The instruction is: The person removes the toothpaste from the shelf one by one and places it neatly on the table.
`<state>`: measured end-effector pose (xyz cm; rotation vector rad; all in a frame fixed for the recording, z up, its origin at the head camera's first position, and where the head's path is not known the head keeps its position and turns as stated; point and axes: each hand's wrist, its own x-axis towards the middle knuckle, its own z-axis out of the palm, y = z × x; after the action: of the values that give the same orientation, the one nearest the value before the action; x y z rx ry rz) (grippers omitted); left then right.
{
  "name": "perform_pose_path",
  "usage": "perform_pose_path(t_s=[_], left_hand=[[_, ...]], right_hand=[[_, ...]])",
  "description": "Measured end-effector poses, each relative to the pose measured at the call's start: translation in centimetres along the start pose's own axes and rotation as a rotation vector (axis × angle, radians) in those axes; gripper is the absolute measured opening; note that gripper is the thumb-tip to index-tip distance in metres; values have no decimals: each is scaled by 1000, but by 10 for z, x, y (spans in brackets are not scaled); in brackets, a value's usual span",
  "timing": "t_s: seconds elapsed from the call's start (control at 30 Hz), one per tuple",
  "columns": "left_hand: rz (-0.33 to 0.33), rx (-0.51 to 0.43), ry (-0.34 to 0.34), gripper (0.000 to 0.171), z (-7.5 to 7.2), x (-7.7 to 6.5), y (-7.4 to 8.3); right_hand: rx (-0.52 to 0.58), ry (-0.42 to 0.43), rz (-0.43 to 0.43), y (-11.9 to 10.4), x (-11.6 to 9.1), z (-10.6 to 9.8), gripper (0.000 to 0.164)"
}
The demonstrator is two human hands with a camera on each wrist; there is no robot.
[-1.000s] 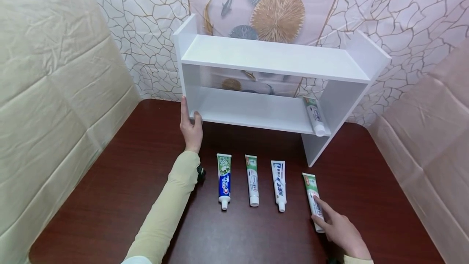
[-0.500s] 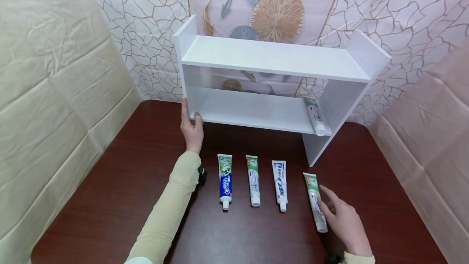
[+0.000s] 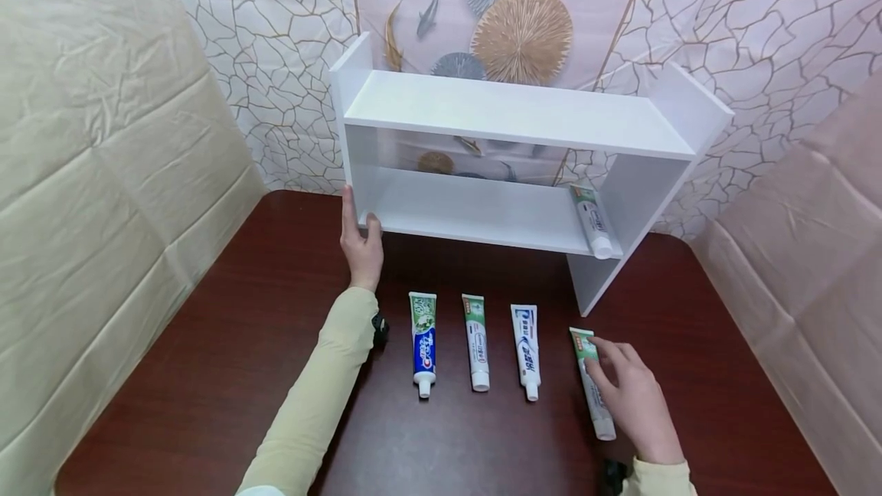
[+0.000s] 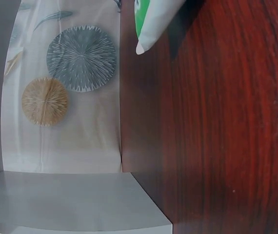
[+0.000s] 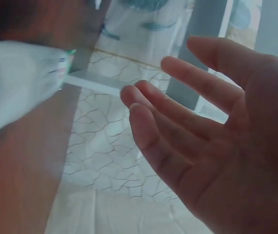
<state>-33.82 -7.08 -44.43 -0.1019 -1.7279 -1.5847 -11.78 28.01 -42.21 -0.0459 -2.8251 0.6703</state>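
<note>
My left hand point(image 3: 363, 251) grips the lower left side panel of a white two-tier shelf point(image 3: 510, 109), thumb on the inner side and fingers outside. On the table, a green-and-white toothpaste tube point(image 3: 595, 398) lies at the right. Over its upper part hovers my right hand point(image 3: 637, 396), fingers spread and bent slightly; the right wrist view shows a gap between the fingertips and the tube point(image 5: 22, 83). To the left lie a blue-and-green Crest toothpaste tube point(image 3: 423, 343), another green-and-white tube point(image 3: 476, 343) and a white-and-blue tube point(image 3: 527, 350), in a row.
One more green-and-white tube point(image 3: 592, 222) lies on the lower shelf board at its right end. The shelf stands at the back of the dark red table point(image 3: 207, 373). Patterned cloth point(image 3: 282, 60) hangs behind, and beige cloth point(image 3: 103, 174) lines the sides.
My right hand has come off the rightmost tube and shifted upward along it, fingers spreading. The left hand keeps its hold on the shelf panel. The tubes have stayed in place.
</note>
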Motion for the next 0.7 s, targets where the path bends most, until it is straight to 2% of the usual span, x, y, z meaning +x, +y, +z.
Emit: perform_pose_path(t_s=[0.13,0.4,0.6,0.7], left_hand=[[-16,-1,5,61,0,0,2],[-38,-12,0,61,2,1,10],[-8,1,1,61,0,-1,3],[-1,-6,0,61,0,0,1]], right_hand=[[25,79,-49,-9,9,-5,39],[43,132,-92,-29,39,-18,46],[38,123,-125,-35,58,-14,47],[57,149,-138,-35,64,-10,48]])
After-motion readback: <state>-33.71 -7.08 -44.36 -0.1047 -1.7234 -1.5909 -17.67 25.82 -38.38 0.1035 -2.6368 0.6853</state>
